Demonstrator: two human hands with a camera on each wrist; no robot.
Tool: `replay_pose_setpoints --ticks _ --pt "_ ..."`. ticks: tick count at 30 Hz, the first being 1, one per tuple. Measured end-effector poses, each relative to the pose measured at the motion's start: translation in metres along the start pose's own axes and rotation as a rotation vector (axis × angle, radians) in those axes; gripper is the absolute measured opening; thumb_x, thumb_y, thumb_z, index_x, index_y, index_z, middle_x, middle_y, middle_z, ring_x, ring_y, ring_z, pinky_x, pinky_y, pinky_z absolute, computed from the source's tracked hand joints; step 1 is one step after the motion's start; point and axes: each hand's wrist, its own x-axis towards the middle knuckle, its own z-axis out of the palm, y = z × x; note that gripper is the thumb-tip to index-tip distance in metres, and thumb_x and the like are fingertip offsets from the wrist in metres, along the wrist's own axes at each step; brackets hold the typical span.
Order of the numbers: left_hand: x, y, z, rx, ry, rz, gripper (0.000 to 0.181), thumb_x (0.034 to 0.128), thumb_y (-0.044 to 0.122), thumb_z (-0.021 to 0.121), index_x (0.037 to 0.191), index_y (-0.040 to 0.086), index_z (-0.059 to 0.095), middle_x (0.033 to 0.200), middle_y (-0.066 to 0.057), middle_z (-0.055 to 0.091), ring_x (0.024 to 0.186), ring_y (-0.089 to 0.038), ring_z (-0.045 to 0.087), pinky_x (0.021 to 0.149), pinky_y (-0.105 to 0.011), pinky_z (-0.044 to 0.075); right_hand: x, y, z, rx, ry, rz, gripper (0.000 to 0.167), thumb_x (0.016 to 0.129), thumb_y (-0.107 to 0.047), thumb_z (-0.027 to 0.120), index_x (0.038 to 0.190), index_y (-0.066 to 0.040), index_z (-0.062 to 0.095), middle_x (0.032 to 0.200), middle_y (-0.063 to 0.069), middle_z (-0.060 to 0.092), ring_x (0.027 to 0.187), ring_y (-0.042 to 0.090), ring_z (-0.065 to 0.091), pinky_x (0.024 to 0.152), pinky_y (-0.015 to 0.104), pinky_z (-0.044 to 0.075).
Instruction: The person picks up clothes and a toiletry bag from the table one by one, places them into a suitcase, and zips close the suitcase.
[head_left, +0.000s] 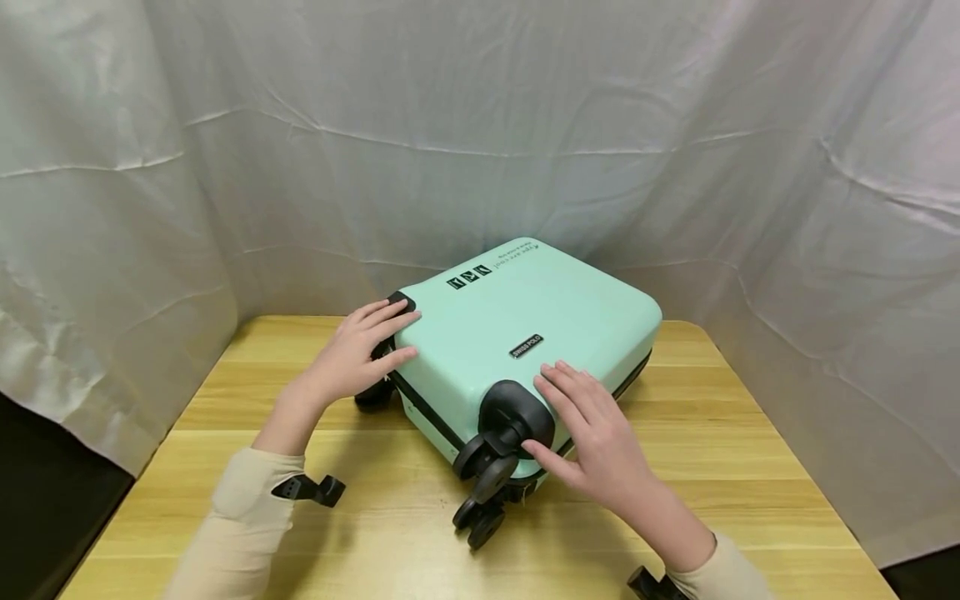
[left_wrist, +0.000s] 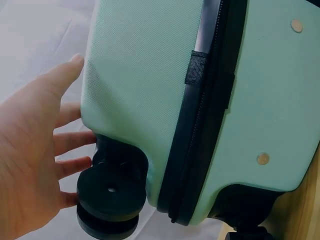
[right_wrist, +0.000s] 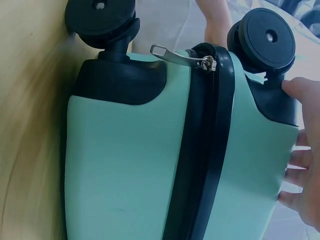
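A mint-green hard-shell suitcase lies flat on the wooden table, its wheeled end angled toward me. My left hand rests with spread fingers on its left corner, by a black wheel mount. My right hand touches the near corner with straight fingers on the shell, the thumb at the black wheel housing. In the left wrist view, the left fingertips meet the shell edge beside a black wheel. The right wrist view shows a black zipper band with a metal zipper pull near its end.
The wooden table extends around the suitcase. White curtains hang behind it and on both sides. A black wrist strap with a small device sits on the left sleeve, and another on the right.
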Motion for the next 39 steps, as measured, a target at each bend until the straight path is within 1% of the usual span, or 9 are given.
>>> replay_pose_setpoints --ticks 3,11,16,21,25,31,37,39 --pt "0.0 0.002 0.002 0.008 0.006 -0.007 0.059 0.0943 0.049 0.057 0.148 0.029 0.042 0.158 -0.005 0.035 0.148 -0.033 0.023 0.117 -0.06 0.018 0.0 0.001 0.0 0.005 0.01 0.002 0.059 0.095 -0.047 0.055 0.124 0.003 0.063 0.125 0.019 0.064 0.12 0.038 0.057 0.114 0.041 0.036" --pt "-0.003 0.008 0.011 0.082 0.045 0.028 0.063 0.0936 0.048 0.059 0.149 0.027 0.04 0.157 -0.006 0.036 0.149 -0.032 0.023 0.117 -0.062 0.018 -0.004 0.006 -0.002 0.039 0.031 0.004 0.057 0.094 -0.044 0.056 0.123 0.004 0.063 0.123 0.02 0.064 0.119 0.039 0.056 0.115 0.041 0.035" --pt "-0.008 0.016 0.017 0.126 0.109 0.064 0.064 0.0917 0.048 0.062 0.149 0.026 0.042 0.155 -0.006 0.04 0.148 -0.03 0.024 0.116 -0.063 0.017 -0.009 0.015 -0.007 0.071 0.056 -0.015 0.057 0.093 -0.043 0.056 0.122 0.006 0.063 0.122 0.022 0.064 0.119 0.039 0.056 0.115 0.042 0.035" --pt "-0.015 0.025 0.021 0.166 0.177 0.104 0.065 0.0906 0.049 0.062 0.147 0.022 0.045 0.152 -0.006 0.045 0.147 -0.031 0.028 0.115 -0.061 0.021 -0.013 0.024 -0.01 0.114 0.064 -0.051 0.055 0.092 -0.039 0.056 0.12 0.008 0.063 0.122 0.024 0.063 0.118 0.041 0.056 0.115 0.042 0.035" --pt "-0.021 0.032 0.021 0.192 0.216 0.133 0.066 0.0912 0.053 0.059 0.146 0.019 0.047 0.151 -0.007 0.046 0.146 -0.03 0.03 0.114 -0.06 0.026 -0.015 0.033 -0.013 0.187 0.047 -0.078 0.054 0.092 -0.037 0.057 0.119 0.01 0.063 0.123 0.025 0.062 0.122 0.04 0.054 0.117 0.042 0.033" --pt "-0.03 0.041 0.022 0.21 0.239 0.134 0.068 0.0932 0.061 0.05 0.146 0.018 0.047 0.151 -0.006 0.046 0.147 -0.028 0.03 0.112 -0.062 0.028 -0.017 0.05 -0.018 0.317 -0.009 -0.098 0.056 0.094 -0.036 0.058 0.121 0.012 0.059 0.13 0.027 0.056 0.131 0.038 0.047 0.12 0.042 0.028" --pt "-0.031 0.049 0.023 0.257 0.261 0.15 0.071 0.0942 0.066 0.04 0.144 0.016 0.049 0.149 -0.006 0.049 0.145 -0.026 0.034 0.111 -0.062 0.031 -0.02 0.064 -0.021 0.377 -0.047 -0.1 0.057 0.095 -0.036 0.058 0.122 0.013 0.058 0.133 0.027 0.054 0.135 0.037 0.043 0.121 0.041 0.025" --pt "-0.031 0.052 0.025 0.271 0.279 0.157 0.073 0.0947 0.067 0.037 0.143 0.014 0.05 0.147 -0.007 0.05 0.144 -0.026 0.036 0.111 -0.062 0.031 -0.021 0.067 -0.022 0.387 -0.055 -0.094 0.057 0.095 -0.036 0.056 0.123 0.014 0.057 0.134 0.027 0.054 0.137 0.036 0.042 0.121 0.039 0.025"
